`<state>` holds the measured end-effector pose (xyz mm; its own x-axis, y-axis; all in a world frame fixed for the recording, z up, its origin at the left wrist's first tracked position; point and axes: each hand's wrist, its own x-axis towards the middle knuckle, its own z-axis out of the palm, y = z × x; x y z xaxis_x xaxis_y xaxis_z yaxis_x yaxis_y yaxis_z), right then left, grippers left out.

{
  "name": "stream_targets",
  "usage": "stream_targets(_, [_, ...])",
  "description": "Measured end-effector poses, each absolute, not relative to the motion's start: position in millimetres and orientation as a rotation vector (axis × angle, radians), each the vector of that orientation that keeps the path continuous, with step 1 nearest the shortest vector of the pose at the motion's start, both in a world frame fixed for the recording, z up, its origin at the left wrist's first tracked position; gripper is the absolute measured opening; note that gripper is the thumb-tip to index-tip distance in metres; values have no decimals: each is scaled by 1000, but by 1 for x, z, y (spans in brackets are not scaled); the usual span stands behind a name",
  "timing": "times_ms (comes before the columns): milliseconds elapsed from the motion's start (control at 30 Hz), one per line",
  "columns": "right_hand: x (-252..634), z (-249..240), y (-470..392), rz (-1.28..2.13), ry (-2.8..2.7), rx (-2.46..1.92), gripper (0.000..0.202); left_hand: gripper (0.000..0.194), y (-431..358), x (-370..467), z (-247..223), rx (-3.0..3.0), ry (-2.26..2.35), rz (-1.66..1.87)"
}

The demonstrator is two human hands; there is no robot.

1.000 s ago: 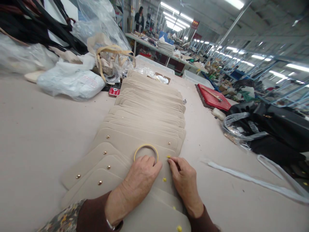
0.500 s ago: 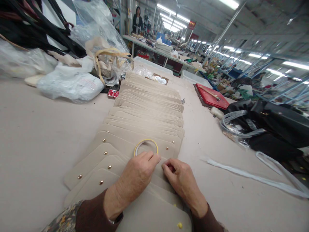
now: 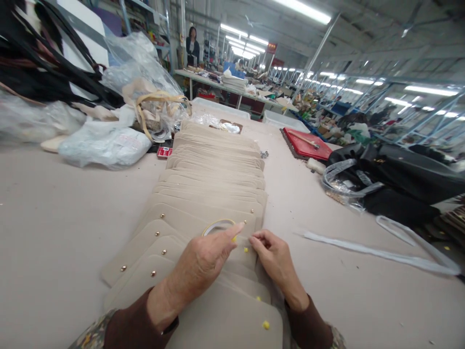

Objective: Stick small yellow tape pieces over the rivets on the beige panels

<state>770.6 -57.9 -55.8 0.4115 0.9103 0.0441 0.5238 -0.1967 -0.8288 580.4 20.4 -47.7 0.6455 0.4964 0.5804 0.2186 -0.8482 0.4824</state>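
Note:
My left hand (image 3: 203,259) is closed around a narrow roll of yellow tape (image 3: 219,224), its index finger stretched forward. A bit of yellow shows under that fingertip. To its right, my right hand (image 3: 273,252) has thumb and finger pinched at the right edge of the panels; anything between them is too small to make out. Under both hands lie overlapping beige panels (image 3: 221,315) with rounded corners, fanned in a long row. Gold-coloured studs (image 3: 164,252) dot their left sides. Small yellow tape pieces (image 3: 266,325) sit along the right side of the nearest panels.
Plastic-wrapped bundles (image 3: 105,145) crowd the left of the table. On the right lie a red pad (image 3: 308,144) with a stick on it, black bags (image 3: 407,169) and a white strip (image 3: 363,249). Beyond the table stands a person (image 3: 192,46).
My left index finger has stretched out and the tape roll has tilted flatter. A yellow piece now shows on a panel between my hands. The camera view has shifted slightly.

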Motion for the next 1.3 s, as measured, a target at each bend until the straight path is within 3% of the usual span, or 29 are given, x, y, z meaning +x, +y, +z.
stream_targets(100, [762, -44, -71, 631, -1299, -1654, 18, 39, 15, 579, -45, 2527, 584, 996])
stream_targets(300, [746, -31, -75, 341, -1651, -1405, 19, 38, 8, 582, -49, 2588, 531, 959])
stream_targets(467, [744, -36, -72, 154, -1794, -1396, 18, 33, 6, 582, -50, 2567, 449, 948])
stream_targets(667, [741, -46, -71, -30, -1754, -1498, 18, 14, 9, 581, -43, 2463, 602, 642])
stream_targets(767, [737, -43, -69, 96, -1629, -1573, 16, 19, 12, 584, -40, 2503, 620, 661])
stream_targets(867, [736, -38, -63, 462, -1304, -1656, 13, 23, 12, 589, -37, 2567, 575, 815])
stream_targets(1033, [759, -45, -48, 759, -910, -1714, 18, 17, 16, 593, -32, 2603, 510, 1040])
stream_targets(1300, [788, -74, -33, 778, -1107, -1744, 25, 12, 38, 601, -47, 2862, 841, 294])
